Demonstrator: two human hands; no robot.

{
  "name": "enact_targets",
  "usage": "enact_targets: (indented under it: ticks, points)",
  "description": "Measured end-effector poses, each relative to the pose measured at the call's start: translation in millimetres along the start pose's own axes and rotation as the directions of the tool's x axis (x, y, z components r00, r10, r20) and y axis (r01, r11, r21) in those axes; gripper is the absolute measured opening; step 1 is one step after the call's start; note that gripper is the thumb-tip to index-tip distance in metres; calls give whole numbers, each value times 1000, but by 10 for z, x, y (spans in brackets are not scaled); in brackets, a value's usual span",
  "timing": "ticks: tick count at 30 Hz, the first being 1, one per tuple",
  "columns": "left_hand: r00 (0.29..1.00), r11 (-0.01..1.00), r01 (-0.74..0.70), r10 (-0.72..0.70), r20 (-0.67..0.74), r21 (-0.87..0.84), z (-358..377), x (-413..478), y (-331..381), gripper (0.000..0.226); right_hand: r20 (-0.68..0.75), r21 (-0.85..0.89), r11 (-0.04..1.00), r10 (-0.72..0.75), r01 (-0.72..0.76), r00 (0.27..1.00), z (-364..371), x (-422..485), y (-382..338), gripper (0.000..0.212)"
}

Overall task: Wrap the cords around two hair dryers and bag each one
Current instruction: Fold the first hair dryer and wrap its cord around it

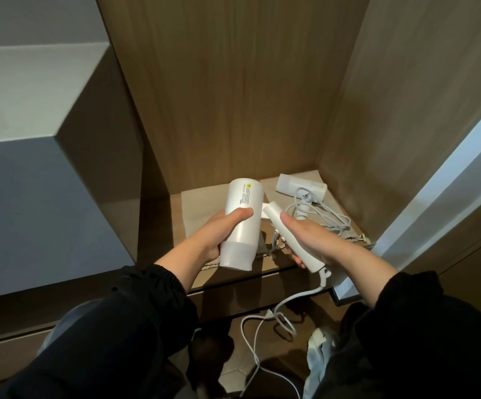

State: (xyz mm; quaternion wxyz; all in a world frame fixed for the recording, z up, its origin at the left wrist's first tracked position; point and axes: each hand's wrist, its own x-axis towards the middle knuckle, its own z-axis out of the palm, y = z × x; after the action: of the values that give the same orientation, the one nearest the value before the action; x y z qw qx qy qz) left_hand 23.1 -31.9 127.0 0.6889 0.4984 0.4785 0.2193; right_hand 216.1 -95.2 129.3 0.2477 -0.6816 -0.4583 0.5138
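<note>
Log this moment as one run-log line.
left hand: grips barrel of white cylindrical hair dryer | right hand: grips its handle | white cord: unwrapped, hangs to floor | second white hair dryer: lying on wooden shelf, unbagged

Black jacket sleeves [135, 326], cuffs [158, 280] gathered at wrists; grey trousers [66, 326].

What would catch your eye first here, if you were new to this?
A white hair dryer held mid-frame: left hand on its barrel, right hand on its handle, its cord dangling to the floor. A second dryer lies on the shelf behind, beside its loose cord.
</note>
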Motion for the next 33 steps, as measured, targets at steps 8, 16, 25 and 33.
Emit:
enact_targets:
  ticks: [8,16,25,33]
  points:
    - [991,992,-13,-3,-130,-126,88,-20,-27,41,-182,-101,995,-9,-10,983,55,10,-60,68]
    - [982,983,-32,-4,-191,-181,139,-31,-54,39,-246,-81,997,-11,-9,969,70,-1,-47,63]
    - [967,992,-74,46,-249,-105,259,-15,-72,39,-261,6,999,-35,38,965,64,-42,19,60]
    - [915,989,-120,146,-377,91,350,9,-84,53,-251,70,997,-19,38,968,85,-29,88,57]
